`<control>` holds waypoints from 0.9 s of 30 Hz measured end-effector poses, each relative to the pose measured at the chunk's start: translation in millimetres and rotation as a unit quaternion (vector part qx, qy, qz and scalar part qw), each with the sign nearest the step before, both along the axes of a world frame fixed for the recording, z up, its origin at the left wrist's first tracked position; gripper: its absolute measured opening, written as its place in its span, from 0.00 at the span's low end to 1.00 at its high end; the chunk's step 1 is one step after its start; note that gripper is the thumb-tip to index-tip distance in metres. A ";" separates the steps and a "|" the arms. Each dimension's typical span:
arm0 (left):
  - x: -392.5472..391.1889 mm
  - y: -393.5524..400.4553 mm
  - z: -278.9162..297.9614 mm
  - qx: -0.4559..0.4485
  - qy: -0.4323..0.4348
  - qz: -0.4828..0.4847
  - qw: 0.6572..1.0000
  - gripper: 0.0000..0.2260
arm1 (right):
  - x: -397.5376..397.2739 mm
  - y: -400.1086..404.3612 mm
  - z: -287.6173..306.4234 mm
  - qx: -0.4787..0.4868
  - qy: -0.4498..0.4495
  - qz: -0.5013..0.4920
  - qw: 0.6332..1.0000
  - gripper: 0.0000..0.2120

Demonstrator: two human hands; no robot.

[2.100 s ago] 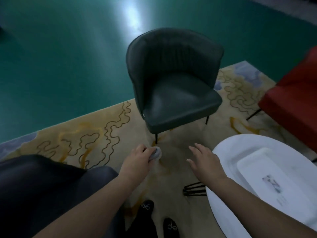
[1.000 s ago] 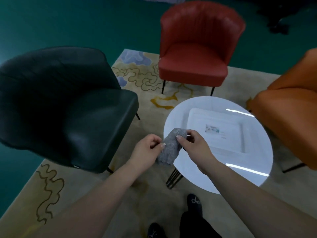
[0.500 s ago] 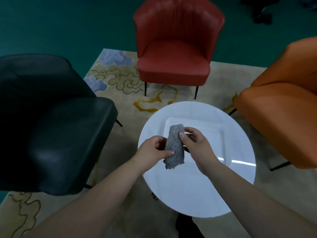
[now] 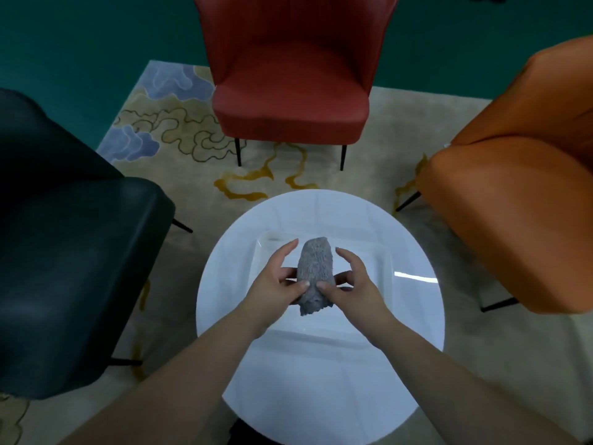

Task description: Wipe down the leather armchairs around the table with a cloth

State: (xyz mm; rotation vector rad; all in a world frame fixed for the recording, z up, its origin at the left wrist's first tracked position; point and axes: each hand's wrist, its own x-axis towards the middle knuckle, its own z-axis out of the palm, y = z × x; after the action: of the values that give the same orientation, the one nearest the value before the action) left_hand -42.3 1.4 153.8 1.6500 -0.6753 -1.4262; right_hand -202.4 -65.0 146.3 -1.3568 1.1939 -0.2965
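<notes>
Left hand (image 4: 272,284) and right hand (image 4: 349,284) pinch the rolled grey cloth (image 4: 314,271) over the white table (image 4: 321,364); its near edge and all 3 armchairs are cropped.

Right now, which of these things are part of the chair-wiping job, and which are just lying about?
Part of the job:
- grey cloth, held over the table by the left hand and right hand
- dark armchair
- red armchair
- orange armchair

Just there:
- round white table
- white tray on it
- patterned rug
</notes>
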 end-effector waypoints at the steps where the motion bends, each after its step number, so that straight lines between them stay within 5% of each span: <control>1: 1.3 -3.9 -5.0 0.003 -0.005 -0.020 1.000 0.29 | -1.0 -2.9 -4.6 0.010 -0.007 0.007 1.000 0.30; 16: 0.0 -58.1 -135.5 0.007 -0.125 -0.195 0.973 0.40 | -9.0 -45.6 -132.3 -0.045 0.098 0.080 0.991 0.39; 27: 5.3 -52.2 -176.9 0.020 -0.348 -0.305 0.886 0.41 | -13.5 -46.1 -167.6 -0.092 0.213 0.188 0.954 0.43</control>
State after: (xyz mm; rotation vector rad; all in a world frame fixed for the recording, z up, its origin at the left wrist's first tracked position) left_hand -37.0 -50.7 -23.1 2.1015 -1.7024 -1.2098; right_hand -215.9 -111.1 -21.3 -1.8410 1.2429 0.1735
